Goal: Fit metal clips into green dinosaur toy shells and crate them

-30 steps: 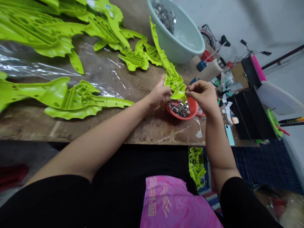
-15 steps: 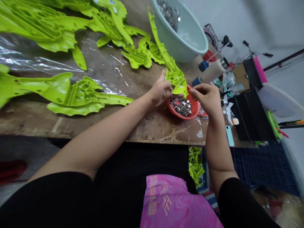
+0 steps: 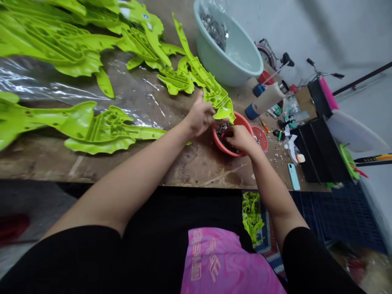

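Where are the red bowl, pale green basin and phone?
Red bowl [image 3: 244, 121]: head view, rim.
Pale green basin [image 3: 226, 65]: head view, outer wall.
Phone [image 3: 293, 176]: head view, middle of its case.

place: probably a workshop | signs: worn wooden workbench [image 3: 196, 169], lime plastic mouldings [image 3: 98, 132] (many)

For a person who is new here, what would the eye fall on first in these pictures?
The bright lime-green moulded plastic pieces across the left of the workbench stand out first. At the centre, the left hand holds another piece while the right hand reaches into a red bowl of small metal parts. Behind them sits a large pale-green basin.
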Tool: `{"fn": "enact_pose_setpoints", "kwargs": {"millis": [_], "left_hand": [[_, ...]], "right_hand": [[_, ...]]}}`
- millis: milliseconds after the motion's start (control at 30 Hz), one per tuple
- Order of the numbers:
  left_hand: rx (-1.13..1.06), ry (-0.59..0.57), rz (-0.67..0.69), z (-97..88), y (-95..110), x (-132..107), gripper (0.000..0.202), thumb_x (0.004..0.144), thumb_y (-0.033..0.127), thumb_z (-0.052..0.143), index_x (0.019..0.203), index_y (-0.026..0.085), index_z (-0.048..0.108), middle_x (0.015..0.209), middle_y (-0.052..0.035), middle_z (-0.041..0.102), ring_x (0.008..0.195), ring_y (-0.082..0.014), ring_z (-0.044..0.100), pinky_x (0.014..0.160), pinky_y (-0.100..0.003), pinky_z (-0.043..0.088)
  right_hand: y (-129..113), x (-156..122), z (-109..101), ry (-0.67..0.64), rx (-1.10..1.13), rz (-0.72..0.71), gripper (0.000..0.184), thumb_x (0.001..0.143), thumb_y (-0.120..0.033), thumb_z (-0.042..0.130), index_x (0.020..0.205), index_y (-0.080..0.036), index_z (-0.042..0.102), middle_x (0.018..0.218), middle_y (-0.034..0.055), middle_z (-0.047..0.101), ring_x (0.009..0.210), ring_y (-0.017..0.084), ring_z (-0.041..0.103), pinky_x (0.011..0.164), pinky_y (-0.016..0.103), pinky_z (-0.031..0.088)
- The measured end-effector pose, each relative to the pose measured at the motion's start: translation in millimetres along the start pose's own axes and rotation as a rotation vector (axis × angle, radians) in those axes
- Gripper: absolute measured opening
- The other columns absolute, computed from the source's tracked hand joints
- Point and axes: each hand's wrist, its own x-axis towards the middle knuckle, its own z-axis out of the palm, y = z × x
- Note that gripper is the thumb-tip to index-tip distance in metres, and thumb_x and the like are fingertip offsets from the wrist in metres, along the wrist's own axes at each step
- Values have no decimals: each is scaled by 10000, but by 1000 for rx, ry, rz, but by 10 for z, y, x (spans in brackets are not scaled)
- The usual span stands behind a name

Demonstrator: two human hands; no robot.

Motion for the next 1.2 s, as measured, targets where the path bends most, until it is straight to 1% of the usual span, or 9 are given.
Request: {"fn": "enact_pose_setpoints", "kwargs": {"millis": [200,333,433,533,733,933,1033,1100,1200], "left_hand": [[64,-66,-14,-36,-23,9,752,642,68,578,1358,264,455,1335,-55,673,1357,-308,670,1135,-654,637],[92,-106,7,-16,-116,-12,710,660,61,616,1299,282,398,1404,-62,624,1486,-351,600,1185,-708,577],[154,-147,38,6,-239,-42,721,707,160,792,1269,289,359,1427,-84,614,1473,-390,617,1182,-715,569],[181,-216,95,7,-328,-62,895,678,386,980,1312,290,356,1404,-107,644,1401,-374,668,1242,-658,527],[195,-280,137,-21,-331,-48,1027,668,503,1028,1422,268,372,1453,-147,634,1458,-348,633,1327,-570,431],[168,-312,147,-40,-256,-45,1002,712,497,1032,1471,270,419,1480,-133,640,1493,-355,620,1319,-581,433],[181,-356,114,-43,-185,-49,1149,584,489,1101,1495,256,441,1501,-158,645,1536,-398,586,1334,-606,409],[218,-373,91,-40,-143,-57,1254,496,471,1133,1515,232,442,1533,-195,633,1546,-428,573,1338,-614,408],[279,-371,66,-36,-121,-70,1285,488,454,1138,1535,218,432,1551,-220,629,1539,-439,583,1341,-625,416]], "right_hand": [[251,-300,-352,212,126,21,258,995,-129,692,1105,-189,919,1146,107,888,1058,271,834,1022,389,605],[188,-473,-473,375,167,13,252,970,-136,694,1076,-165,921,1028,93,894,908,235,832,888,349,620],[16,-534,-501,457,174,-64,236,964,-169,712,1074,-165,921,987,83,891,857,225,823,836,337,609],[-166,-532,-503,470,134,-117,223,980,-196,721,1074,-178,922,983,91,888,857,240,821,831,355,603],[-314,-477,-429,526,293,-132,209,958,-173,712,1029,-197,907,970,57,880,886,231,823,861,370,647],[-222,-455,-337,409,825,-185,205,948,-306,763,1097,-244,890,1098,27,883,1025,223,842,1016,430,700],[-157,-443,-350,331,1047,-194,286,849,-505,914,982,-252,891,991,28,876,937,223,841,958,424,719],[-124,-445,-379,274,1083,-196,392,760,-580,987,938,-246,885,907,25,858,839,202,816,883,395,719],[-101,-479,-433,219,1023,-210,498,736,-633,998,1047,-258,891,942,19,855,811,176,781,857,375,703]]}}
